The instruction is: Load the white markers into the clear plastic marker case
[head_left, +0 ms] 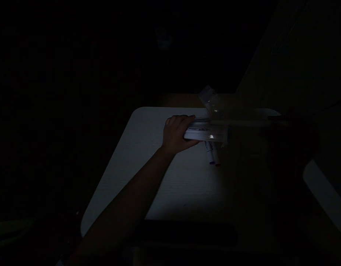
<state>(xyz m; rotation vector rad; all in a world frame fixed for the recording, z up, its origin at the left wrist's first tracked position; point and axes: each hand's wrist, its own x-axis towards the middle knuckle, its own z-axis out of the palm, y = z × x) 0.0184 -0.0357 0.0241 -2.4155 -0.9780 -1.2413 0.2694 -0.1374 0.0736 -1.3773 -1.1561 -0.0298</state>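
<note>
The light is very dim. My left hand (176, 133) is closed around one end of a clear plastic pouch (219, 137) that holds several white markers (196, 132). A crinkled clear flap (210, 98) sticks up from the pouch. Two more markers, a blue-tipped one (209, 153) and a red-tipped one (216, 157), poke out below it over the table. My right hand (292, 136) is a dark shape at the right, its fingers barely visible. From it a long, pale, blurred pen-like stick (242, 122) reaches left to the pouch.
A white table (126, 159) with rounded corners lies under my hands, its right side in deep shadow. Along its near edge runs a dark bar (187, 232). A dim green thing (12, 227) shows at the lower left. The surroundings are almost black.
</note>
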